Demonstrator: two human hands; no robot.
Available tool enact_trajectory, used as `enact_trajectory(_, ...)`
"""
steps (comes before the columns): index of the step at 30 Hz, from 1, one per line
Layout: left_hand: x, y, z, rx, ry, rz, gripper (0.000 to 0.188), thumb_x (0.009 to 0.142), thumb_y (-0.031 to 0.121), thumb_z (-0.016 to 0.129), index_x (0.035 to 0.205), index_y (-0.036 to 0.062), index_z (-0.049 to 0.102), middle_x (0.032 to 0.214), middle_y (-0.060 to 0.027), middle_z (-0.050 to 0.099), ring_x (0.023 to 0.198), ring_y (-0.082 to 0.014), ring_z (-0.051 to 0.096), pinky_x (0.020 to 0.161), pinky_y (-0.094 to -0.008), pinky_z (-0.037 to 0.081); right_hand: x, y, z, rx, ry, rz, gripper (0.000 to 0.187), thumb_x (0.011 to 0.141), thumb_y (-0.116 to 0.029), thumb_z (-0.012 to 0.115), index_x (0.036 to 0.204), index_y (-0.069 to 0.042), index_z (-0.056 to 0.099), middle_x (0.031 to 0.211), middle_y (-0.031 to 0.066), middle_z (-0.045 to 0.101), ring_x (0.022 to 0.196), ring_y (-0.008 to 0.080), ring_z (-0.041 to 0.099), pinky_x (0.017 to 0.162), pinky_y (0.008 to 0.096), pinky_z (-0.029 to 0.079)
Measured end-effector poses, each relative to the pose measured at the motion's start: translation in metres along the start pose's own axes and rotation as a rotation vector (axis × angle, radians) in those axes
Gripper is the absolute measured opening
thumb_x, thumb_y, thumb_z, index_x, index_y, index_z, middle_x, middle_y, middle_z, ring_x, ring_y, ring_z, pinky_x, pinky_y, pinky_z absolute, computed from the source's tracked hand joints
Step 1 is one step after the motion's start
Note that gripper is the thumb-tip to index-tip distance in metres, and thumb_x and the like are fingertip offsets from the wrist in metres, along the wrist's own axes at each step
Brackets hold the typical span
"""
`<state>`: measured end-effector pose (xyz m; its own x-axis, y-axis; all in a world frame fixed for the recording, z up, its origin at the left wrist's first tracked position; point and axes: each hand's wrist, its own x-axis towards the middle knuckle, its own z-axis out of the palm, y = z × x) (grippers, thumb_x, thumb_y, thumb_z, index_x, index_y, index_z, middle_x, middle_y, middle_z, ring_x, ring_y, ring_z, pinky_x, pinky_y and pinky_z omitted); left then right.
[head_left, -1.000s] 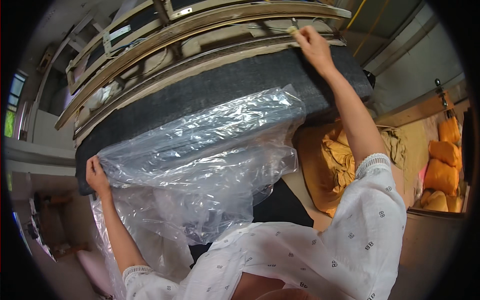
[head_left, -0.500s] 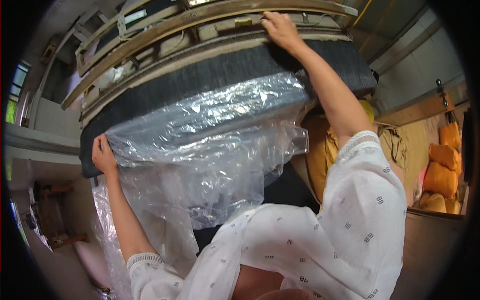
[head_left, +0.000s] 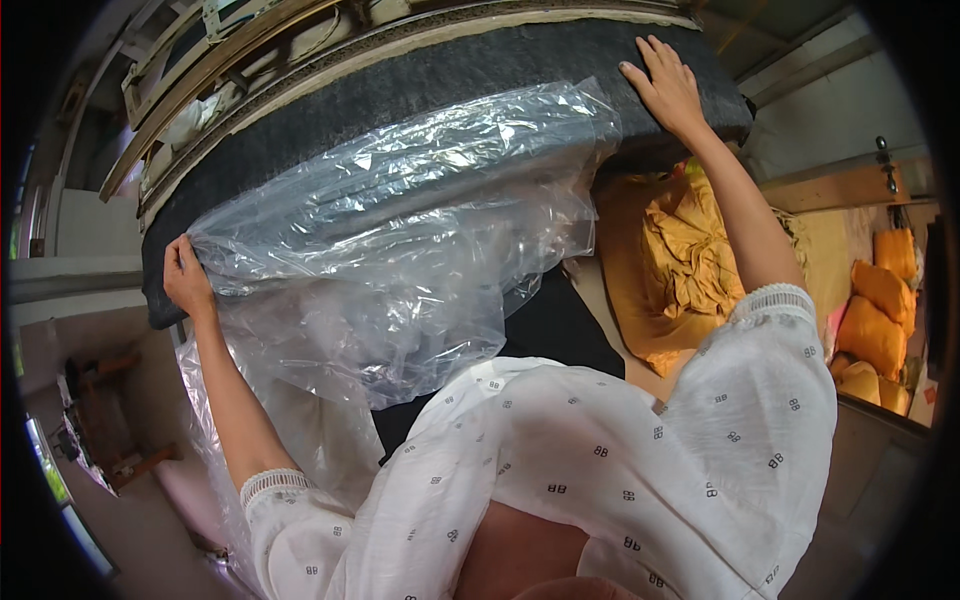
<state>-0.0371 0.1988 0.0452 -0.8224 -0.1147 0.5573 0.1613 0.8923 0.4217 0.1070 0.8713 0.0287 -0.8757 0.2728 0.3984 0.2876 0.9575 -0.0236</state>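
Observation:
Clear plastic sheeting (head_left: 400,190) drapes over the front edge of a long dark padded surface (head_left: 330,130) and hangs in folds toward my lap. At its left corner, my left hand (head_left: 188,277) pinches the sheeting between thumb and fingers, close to the padding's left end. My right hand (head_left: 665,85) lies on the dark surface near its right end, fingers stretched out, with nothing in it. The sheeting's right edge ends a little to the left of that hand.
Behind the padding runs a wooden rail (head_left: 215,90) with metal fittings. Yellow cloth (head_left: 690,245) is heaped below my right forearm. Farther right, several orange bundles (head_left: 875,325) are stacked beside a wooden ledge (head_left: 835,190). A brown wooden frame (head_left: 110,420) stands at the left.
My right hand has left the wooden rail and come down onto the right part of the dark surface. My left hand keeps its pinch on the sheeting. The whole view has shifted.

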Motion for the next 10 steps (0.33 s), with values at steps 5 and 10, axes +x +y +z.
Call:
enact_trajectory(5,0.002,-0.009,-0.005,-0.043,-0.025,-0.064,0.021,0.090,0.023,0.054,0.092,0.0035,0.063,0.082,-0.0050,0.065,0.076,-0.0121,0.058,0.072,-0.0262,0.045,0.010,-0.027,-0.034,0.099,-0.122,-0.276,0.064,0.088,-0.050,0.043,0.137,-0.011,0.035,0.142,0.0106,0.032,0.133,0.0277,0.026,0.107,0.0453,0.018)
enact_trajectory(10,0.006,-0.018,-0.004,-0.147,-0.058,-0.110,0.016,0.088,0.014,0.057,0.091,-0.0015,0.060,0.081,-0.0039,0.059,0.080,-0.0092,0.053,0.077,-0.0225,0.043,0.054,-0.052,-0.033,0.226,-0.195,-0.532,0.061,0.090,-0.042,0.045,0.138,-0.007,0.033,0.143,0.0154,0.029,0.134,0.0294,0.024,0.108,0.0432,0.017)
